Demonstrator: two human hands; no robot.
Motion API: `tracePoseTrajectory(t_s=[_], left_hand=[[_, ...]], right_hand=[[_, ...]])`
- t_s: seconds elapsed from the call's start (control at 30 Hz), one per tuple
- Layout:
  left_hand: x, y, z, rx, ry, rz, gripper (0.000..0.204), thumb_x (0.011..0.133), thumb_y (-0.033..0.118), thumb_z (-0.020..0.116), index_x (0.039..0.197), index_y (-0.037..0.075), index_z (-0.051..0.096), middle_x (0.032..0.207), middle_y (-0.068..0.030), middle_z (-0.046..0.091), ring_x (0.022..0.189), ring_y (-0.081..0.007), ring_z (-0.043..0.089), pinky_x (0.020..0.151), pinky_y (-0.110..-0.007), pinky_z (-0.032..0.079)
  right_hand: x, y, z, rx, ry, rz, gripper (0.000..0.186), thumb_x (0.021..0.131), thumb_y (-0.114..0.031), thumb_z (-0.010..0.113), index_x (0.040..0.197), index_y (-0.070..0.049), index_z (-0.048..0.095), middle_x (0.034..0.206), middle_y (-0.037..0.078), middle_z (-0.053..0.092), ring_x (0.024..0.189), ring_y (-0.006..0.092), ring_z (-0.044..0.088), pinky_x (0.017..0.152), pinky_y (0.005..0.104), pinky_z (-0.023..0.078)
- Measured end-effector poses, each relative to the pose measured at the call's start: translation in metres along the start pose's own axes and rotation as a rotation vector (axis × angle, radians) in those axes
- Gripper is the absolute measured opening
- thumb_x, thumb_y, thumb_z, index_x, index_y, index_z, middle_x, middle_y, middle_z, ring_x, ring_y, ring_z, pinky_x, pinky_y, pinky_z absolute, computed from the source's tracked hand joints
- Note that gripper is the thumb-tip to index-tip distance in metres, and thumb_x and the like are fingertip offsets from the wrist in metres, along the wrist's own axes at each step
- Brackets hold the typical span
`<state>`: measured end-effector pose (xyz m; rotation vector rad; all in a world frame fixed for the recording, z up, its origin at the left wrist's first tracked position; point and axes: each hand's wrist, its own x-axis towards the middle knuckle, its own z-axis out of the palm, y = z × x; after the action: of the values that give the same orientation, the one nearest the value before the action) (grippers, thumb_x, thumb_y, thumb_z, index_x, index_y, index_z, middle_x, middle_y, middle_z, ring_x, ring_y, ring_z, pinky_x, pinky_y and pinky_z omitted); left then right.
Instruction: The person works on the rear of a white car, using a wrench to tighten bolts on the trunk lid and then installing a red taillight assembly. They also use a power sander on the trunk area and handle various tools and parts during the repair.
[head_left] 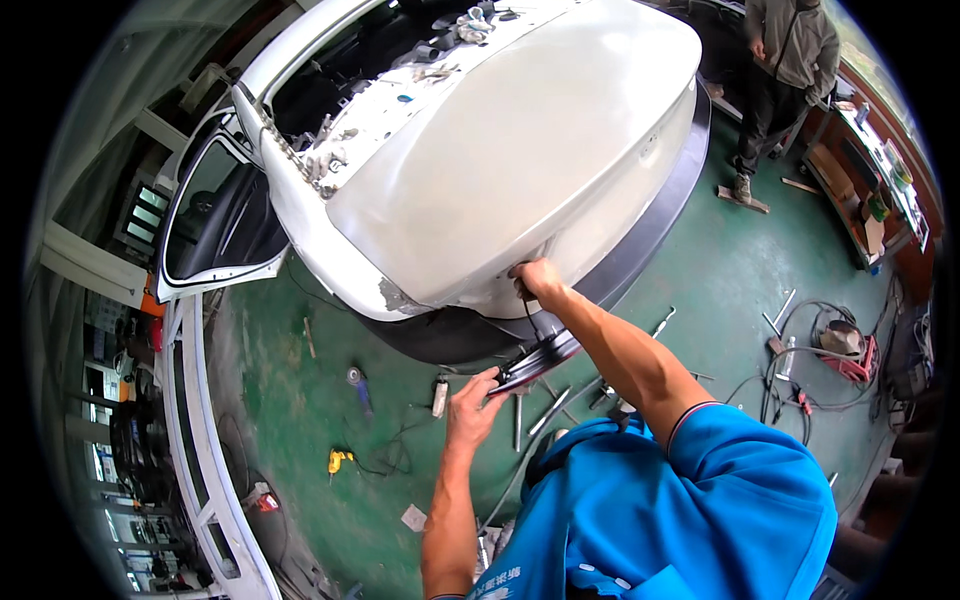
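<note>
My left hand (472, 408) grips the lower end of a long, dark car tail light (540, 362) with a reddish edge, held tilted off the car's rear corner. A thin black cable (533, 318) runs from the light up to my right hand (540, 280). The fingers of my right hand are closed around its upper end, against the whitish trunk lid (520, 150); the fingertips are partly hidden. Below the lid is the dark grey rear bumper (450, 338), close to the tail light.
A car door (225, 215) hangs open at left. On the green floor lie a yellow drill (340, 460), a blue-handled grinder (360, 388), several metal tools and looped cables (800, 400). A person (785, 70) stands at far right beside a workbench (870, 160).
</note>
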<state>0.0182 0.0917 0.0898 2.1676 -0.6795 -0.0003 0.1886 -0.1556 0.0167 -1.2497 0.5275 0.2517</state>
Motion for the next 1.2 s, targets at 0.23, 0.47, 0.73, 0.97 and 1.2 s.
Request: tracePoseTrajectory(t_s=[0.23, 0.47, 0.73, 0.97, 1.2], left_hand=[[-0.011, 0.064, 0.005, 0.184, -0.274, -0.002, 0.026, 0.078, 0.004, 0.081, 0.1, -0.003, 0.068, 0.122, -0.0182, 0.071, 0.1, -0.0341, 0.072, 0.083, -0.038, 0.058], [0.004, 0.167, -0.095, 0.024, -0.184, -0.147, 0.025, 0.075, 0.006, 0.084, 0.095, -0.003, 0.07, 0.119, -0.0221, 0.072, 0.101, -0.0335, 0.073, 0.087, -0.039, 0.059], [0.121, 0.103, -0.22, 0.102, 0.662, 0.004, 0.039, 0.084, 0.007, 0.079, 0.118, -0.007, 0.066, 0.123, -0.0195, 0.068, 0.113, -0.0248, 0.064, 0.104, -0.038, 0.047], [0.352, -0.021, -0.301, -0.075, 0.732, 0.14, 0.034, 0.091, 0.013, 0.078, 0.117, -0.006, 0.065, 0.107, -0.0083, 0.069, 0.095, -0.0145, 0.064, 0.089, -0.029, 0.05], [0.566, -0.171, -0.331, -0.588, 0.452, 0.048, 0.026, 0.089, 0.012, 0.079, 0.106, 0.0, 0.064, 0.096, -0.0056, 0.068, 0.081, -0.0159, 0.067, 0.069, -0.029, 0.056]], right_hand=[[-0.058, 0.027, -0.075, -0.114, -0.479, 0.061, 0.017, 0.091, -0.014, 0.061, 0.1, -0.002, 0.068, 0.08, 0.009, 0.073, 0.068, 0.0186, 0.07, 0.063, 0.0309, 0.056], [-0.166, -0.095, -0.107, -0.117, -1.024, -0.356, 0.031, 0.1, -0.024, 0.068, 0.118, 0.001, 0.068, 0.103, 0.007, 0.073, 0.098, 0.0134, 0.067, 0.089, 0.0315, 0.052], [-0.121, -0.153, -0.063, -0.331, -0.226, -0.769, 0.028, 0.097, -0.021, 0.069, 0.114, 0.0, 0.068, 0.101, 0.013, 0.075, 0.09, 0.023, 0.071, 0.079, 0.0359, 0.056], [-0.067, -0.146, 0.016, -0.695, 0.14, -1.039, 0.021, 0.087, -0.018, 0.073, 0.103, -0.006, 0.068, 0.093, 0.01, 0.067, 0.084, 0.0313, 0.066, 0.07, 0.0422, 0.054], [-0.041, -0.138, 0.081, -1.001, 0.664, -1.105, 0.026, 0.077, -0.009, 0.077, 0.102, -0.01, 0.068, 0.097, 0.005, 0.067, 0.084, 0.0283, 0.063, 0.07, 0.0389, 0.053]])
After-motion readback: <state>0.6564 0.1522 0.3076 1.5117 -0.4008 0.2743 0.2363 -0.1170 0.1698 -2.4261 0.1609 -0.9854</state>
